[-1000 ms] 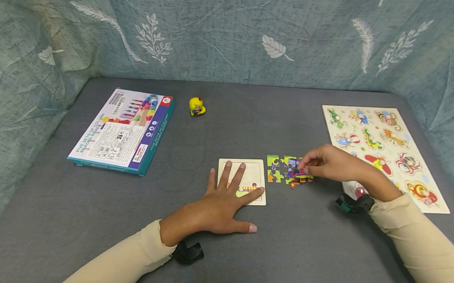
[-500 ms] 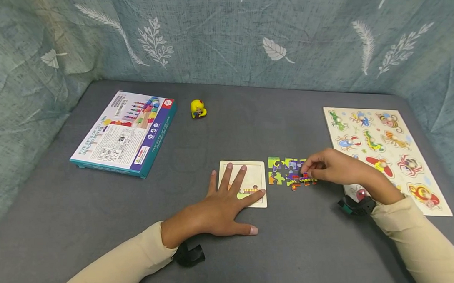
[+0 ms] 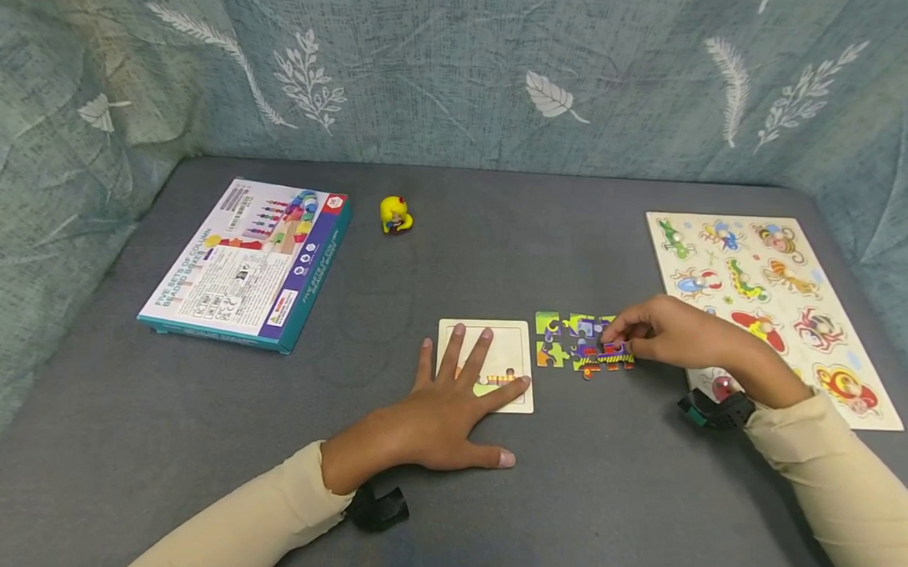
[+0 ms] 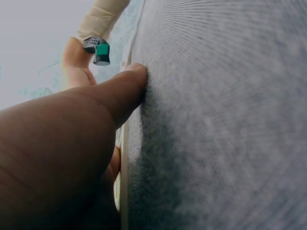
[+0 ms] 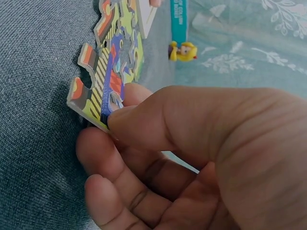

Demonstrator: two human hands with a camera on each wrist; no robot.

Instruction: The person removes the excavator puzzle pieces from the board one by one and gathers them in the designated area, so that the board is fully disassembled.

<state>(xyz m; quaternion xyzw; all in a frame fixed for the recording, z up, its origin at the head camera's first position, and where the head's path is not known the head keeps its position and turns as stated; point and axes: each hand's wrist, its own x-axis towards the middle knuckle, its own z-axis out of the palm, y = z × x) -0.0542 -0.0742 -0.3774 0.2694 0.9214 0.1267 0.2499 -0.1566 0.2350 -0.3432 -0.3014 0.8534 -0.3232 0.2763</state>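
My left hand (image 3: 441, 425) lies flat with spread fingers on a square wooden puzzle board (image 3: 522, 336), partly covering its printed picture. In the head view, several jigsaw pieces (image 3: 549, 352) with a colourful vehicle picture lie right of the board. My right hand (image 3: 670, 329) pinches a jigsaw piece (image 5: 106, 86) at its edge between thumb and fingers; this piece has a blue, red and yellow-black striped print. It sits against the neighbouring pieces at the right end of the group. The fingers hide part of the upper right pieces.
A boxed bead toy (image 3: 244, 268) lies at the left. A small yellow-haired figurine (image 3: 395, 215) stands at the back. On the right lies a wooden insect peg board (image 3: 769, 282), partly under the right forearm. A patterned curtain (image 3: 461, 75) hangs behind the table.
The right hand has shifted slightly right with its piece, which now lines up more evenly with the pieces beside it. The left hand has stayed on the board.
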